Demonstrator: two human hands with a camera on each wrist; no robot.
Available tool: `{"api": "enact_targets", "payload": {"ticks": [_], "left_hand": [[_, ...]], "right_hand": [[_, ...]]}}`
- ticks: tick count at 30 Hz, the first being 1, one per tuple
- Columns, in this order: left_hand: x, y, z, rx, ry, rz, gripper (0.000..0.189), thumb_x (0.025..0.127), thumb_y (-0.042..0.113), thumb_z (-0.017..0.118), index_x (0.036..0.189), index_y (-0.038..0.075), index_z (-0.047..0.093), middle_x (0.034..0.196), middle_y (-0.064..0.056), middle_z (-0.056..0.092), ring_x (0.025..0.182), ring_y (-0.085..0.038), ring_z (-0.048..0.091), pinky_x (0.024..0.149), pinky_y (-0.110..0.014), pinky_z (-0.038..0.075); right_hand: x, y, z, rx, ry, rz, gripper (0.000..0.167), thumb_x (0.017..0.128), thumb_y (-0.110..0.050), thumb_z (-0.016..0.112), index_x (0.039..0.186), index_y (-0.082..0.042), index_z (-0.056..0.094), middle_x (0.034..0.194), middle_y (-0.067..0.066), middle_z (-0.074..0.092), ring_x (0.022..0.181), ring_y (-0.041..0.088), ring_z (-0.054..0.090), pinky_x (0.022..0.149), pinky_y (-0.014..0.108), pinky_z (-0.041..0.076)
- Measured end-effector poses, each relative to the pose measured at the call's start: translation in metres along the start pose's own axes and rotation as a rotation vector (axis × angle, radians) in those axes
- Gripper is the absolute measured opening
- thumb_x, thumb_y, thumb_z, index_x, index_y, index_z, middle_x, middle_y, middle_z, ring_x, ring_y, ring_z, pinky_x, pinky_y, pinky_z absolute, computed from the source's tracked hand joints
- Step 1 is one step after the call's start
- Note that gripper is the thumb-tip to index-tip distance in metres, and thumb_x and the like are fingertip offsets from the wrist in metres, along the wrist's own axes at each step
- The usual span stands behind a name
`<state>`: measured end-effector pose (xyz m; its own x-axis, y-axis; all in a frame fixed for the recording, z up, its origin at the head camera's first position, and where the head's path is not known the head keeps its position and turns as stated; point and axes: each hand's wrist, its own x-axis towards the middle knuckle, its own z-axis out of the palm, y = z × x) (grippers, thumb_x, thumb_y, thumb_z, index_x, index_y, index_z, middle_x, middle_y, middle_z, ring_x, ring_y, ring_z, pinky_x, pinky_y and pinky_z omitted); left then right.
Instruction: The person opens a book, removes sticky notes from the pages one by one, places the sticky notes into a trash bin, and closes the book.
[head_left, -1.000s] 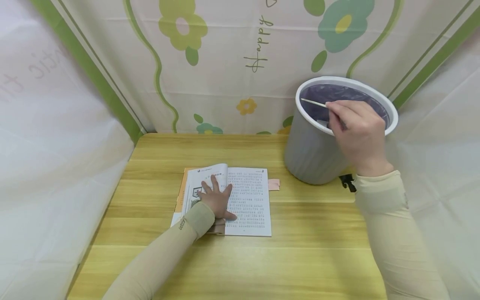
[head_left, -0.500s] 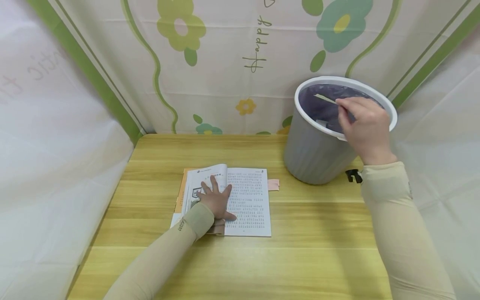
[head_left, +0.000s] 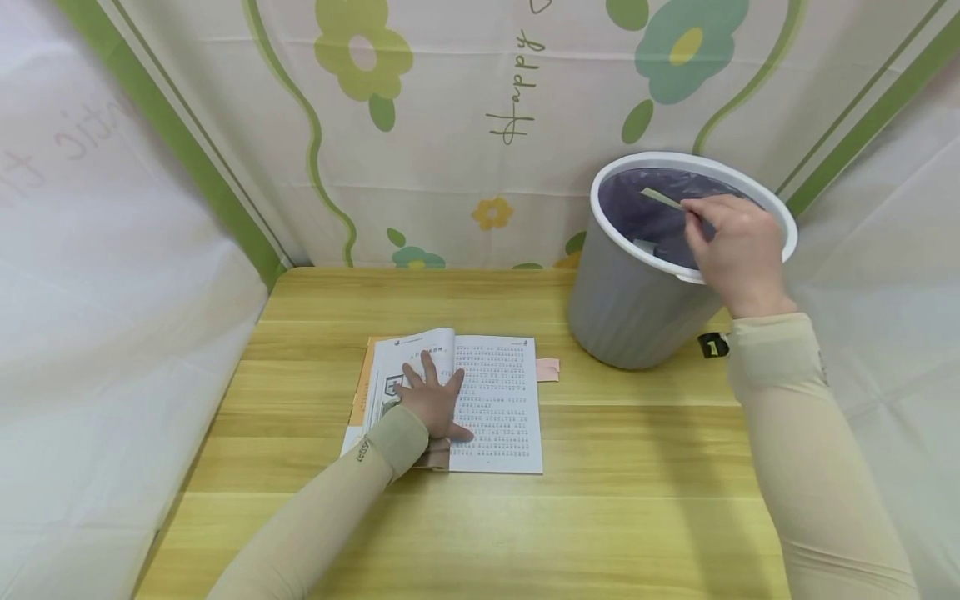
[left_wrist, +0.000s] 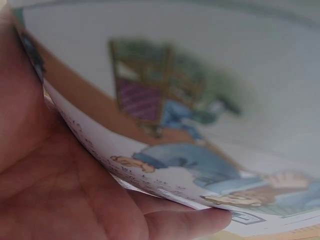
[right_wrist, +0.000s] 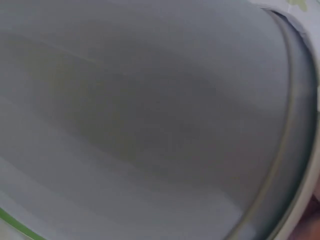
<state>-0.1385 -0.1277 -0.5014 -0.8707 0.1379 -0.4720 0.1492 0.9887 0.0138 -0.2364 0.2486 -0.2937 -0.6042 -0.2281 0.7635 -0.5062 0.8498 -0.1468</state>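
An open book [head_left: 498,408] lies on the wooden table, and my left hand [head_left: 431,407] rests spread over its inner fold. A pink paper tab [head_left: 549,369] sticks out from the book's right edge. In the left wrist view, a curved illustrated page [left_wrist: 200,115] rises beside the left palm [left_wrist: 55,190]. My right hand [head_left: 738,254] pinches a thin pale green strip [head_left: 660,198] by one end, over the mouth of a grey trash can [head_left: 626,317]. The can's outer wall [right_wrist: 150,110] fills most of the right wrist view.
The trash can has a white rim [head_left: 611,223] and a dark liner [head_left: 633,187], with a small pale scrap [head_left: 643,246] inside. A black object marked 1 [head_left: 712,345] sits near the right sleeve. A flower-print curtain [head_left: 450,167] hangs behind the table [head_left: 600,517].
My right hand has moved right and slightly up over the trash can, carrying the pale green strip, which shows more of its flat side. The left hand stays on the book.
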Motion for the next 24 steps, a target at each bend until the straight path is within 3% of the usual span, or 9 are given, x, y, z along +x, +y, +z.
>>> {"api": "enact_targets", "payload": {"ticks": [6, 10, 15, 20, 24], "left_hand": [[0.0, 0.001, 0.0, 0.005, -0.006, -0.004, 0.123, 0.063, 0.081, 0.069, 0.16, 0.031, 0.012, 0.155, -0.039, -0.012, 0.132, -0.071, 0.008, 0.098, -0.076, 0.031], [-0.001, 0.001, 0.0, -0.001, 0.0, -0.002, 0.123, 0.063, 0.081, 0.069, 0.16, 0.031, 0.014, 0.155, -0.039, -0.011, 0.132, -0.071, 0.009, 0.097, -0.076, 0.031], [-0.002, 0.001, -0.001, -0.01, 0.003, 0.001, 0.122, 0.064, 0.08, 0.07, 0.16, 0.03, 0.015, 0.155, -0.039, -0.011, 0.133, -0.07, 0.008, 0.098, -0.076, 0.031], [-0.004, 0.001, -0.003, -0.009, -0.002, 0.001, 0.122, 0.064, 0.08, 0.07, 0.16, 0.03, 0.014, 0.154, -0.039, -0.011, 0.132, -0.07, 0.008, 0.098, -0.076, 0.031], [-0.003, 0.001, -0.002, -0.007, -0.001, 0.002, 0.122, 0.064, 0.08, 0.07, 0.16, 0.03, 0.014, 0.154, -0.039, -0.011, 0.132, -0.07, 0.009, 0.098, -0.076, 0.032]], "right_hand": [[0.003, 0.004, -0.001, -0.024, -0.061, 0.013, 0.019, 0.091, 0.0, 0.063, 0.104, 0.006, 0.074, 0.098, 0.023, 0.072, 0.088, 0.041, 0.067, 0.078, 0.052, 0.051], [0.005, 0.006, -0.002, -0.053, -0.137, 0.068, 0.019, 0.091, -0.002, 0.062, 0.103, 0.006, 0.074, 0.098, 0.024, 0.072, 0.086, 0.043, 0.067, 0.075, 0.055, 0.049], [0.008, 0.01, -0.003, -0.101, -0.275, 0.143, 0.022, 0.093, -0.006, 0.06, 0.106, 0.003, 0.074, 0.101, 0.025, 0.071, 0.084, 0.048, 0.064, 0.072, 0.057, 0.046], [0.012, 0.011, -0.005, -0.095, -0.471, 0.198, 0.026, 0.096, -0.011, 0.057, 0.111, 0.001, 0.073, 0.101, 0.026, 0.07, 0.077, 0.047, 0.062, 0.07, 0.057, 0.046], [0.012, 0.012, -0.006, -0.059, -0.531, 0.192, 0.026, 0.096, -0.009, 0.055, 0.111, 0.001, 0.074, 0.098, 0.025, 0.071, 0.072, 0.041, 0.061, 0.067, 0.053, 0.046]]}}
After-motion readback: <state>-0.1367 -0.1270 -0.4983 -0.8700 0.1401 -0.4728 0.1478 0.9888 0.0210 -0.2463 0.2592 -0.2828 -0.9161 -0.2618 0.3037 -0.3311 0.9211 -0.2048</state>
